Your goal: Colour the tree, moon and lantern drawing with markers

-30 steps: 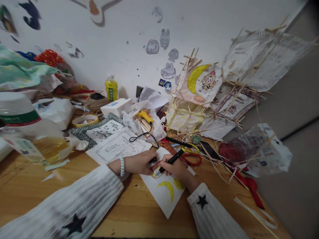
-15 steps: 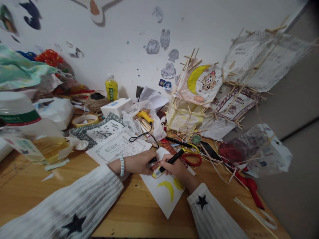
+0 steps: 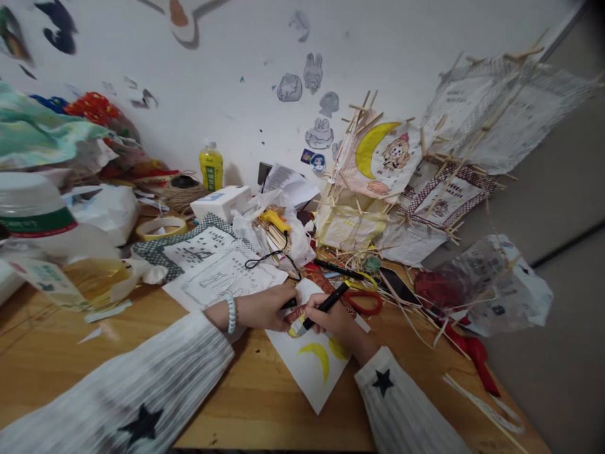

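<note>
My right hand [image 3: 331, 315] is closed around a black marker [image 3: 334, 296] with a yellow end, its other end down at a small yellow-coloured shape on the white paper [image 3: 316, 394]. A yellow crescent moon [image 3: 317, 358] is drawn lower on that sheet, with another yellow patch [image 3: 338, 349] beside my right wrist. My left hand [image 3: 271, 307] rests at the sheet's left edge, fingers curled on a short black piece [image 3: 289, 304] that looks like a marker cap. Reddish patterned paper [image 3: 350, 308] lies behind my right hand.
Red-and-yellow scissors [image 3: 366, 301] and a phone [image 3: 399, 287] lie beyond my right hand. Drawn sheets [image 3: 222, 277] and a tape roll [image 3: 161, 228] are to the left. Stick-framed paper lanterns [image 3: 378, 157] stand at the back right. A big clear jug [image 3: 61, 246] is at far left.
The marker has tilted slightly in my right hand, and its lower end now shows as a pale grey part. My left hand has stayed in place.
</note>
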Available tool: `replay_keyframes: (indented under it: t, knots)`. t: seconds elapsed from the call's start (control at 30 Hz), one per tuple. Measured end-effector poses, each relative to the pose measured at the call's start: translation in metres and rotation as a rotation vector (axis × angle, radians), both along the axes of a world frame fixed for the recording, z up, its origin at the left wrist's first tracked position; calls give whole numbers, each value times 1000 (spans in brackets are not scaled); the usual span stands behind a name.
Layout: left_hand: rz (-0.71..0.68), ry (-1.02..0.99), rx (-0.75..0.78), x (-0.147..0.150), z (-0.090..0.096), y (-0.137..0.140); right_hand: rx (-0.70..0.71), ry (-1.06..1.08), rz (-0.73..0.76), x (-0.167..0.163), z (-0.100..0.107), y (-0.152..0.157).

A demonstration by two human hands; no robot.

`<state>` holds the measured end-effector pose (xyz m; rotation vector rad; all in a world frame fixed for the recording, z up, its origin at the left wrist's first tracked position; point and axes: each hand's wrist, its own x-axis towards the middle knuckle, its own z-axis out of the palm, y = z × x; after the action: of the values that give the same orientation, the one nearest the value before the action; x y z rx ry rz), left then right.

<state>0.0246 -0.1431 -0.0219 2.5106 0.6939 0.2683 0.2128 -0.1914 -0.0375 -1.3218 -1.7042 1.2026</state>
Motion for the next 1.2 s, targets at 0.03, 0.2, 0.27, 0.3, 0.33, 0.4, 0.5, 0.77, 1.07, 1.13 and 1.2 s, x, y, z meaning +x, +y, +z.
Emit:
replay_keyframes:
  t: [0.03,0.2,0.27,0.3,0.33,0.4,0.5,0.77,1.07,1.13,1.2]
  knots:
    - [-3,-3,1,0,0,0,3,2,-1,0,0,0]
    - [3,3,-15,0,3,-1,2,-3,-18,-1,3,-1]
    - [-4,3,-21,0,4,-1,3,-7,-26,-2,5,-2]
    - [-8,1,-25,0,4,-1,5,-8,-25,-2,5,-2]
    - [-10,1,-29,0,4,-1,8,-8,-19,-2,6,-3]
    - [-4,3,-32,0,3,-1,18,-6,-16,-1,6,-3]
    - [2,14,-36,0,1,0,13,-2,-16,-1,5,-3]
    - [-7,6,-44,0,1,1,2,-20,-27,2,2,-1]
    - [-26,-26,-6,-1,-3,2,-25,-3,-17,2,4,-1]
    - [-25,-25,0,-1,-4,3,-18,-10,-12,2,4,-1]
    - [-26,-22,-1,-1,-4,4,-12,-17,-13,2,5,-1]
